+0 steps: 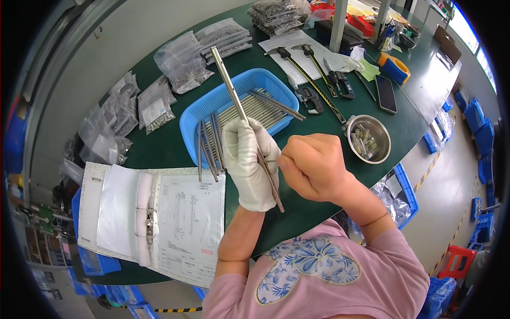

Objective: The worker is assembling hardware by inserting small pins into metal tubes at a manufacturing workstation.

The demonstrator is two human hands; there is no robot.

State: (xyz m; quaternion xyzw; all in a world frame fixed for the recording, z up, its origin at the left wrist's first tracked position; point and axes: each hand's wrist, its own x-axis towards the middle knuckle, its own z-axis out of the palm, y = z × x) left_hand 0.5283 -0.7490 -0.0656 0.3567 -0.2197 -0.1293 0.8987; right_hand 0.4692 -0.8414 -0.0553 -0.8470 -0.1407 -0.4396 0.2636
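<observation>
My left hand (248, 165), in a white glove, is closed round a long shiny metal rod (228, 85). The rod leans up toward the far left, and its lower end sticks out below the glove. Bare and curled into a fist, my right hand (314, 167) sits just right of the glove. A thin dark pin-like piece (271, 160) runs from its fingers to the rod; most of it is hidden in the fist. Behind the glove stands a blue plastic basket (187, 125) holding many metal rods, several of them propped on its rim.
An open binder (191, 223) with a drawing lies left. Right are a steel bowl (383, 139) of small parts, calipers (305, 69), a micrometer (309, 99), a phone (385, 94) and a tape dispenser (394, 67). Bags of small parts (183, 66) line the back.
</observation>
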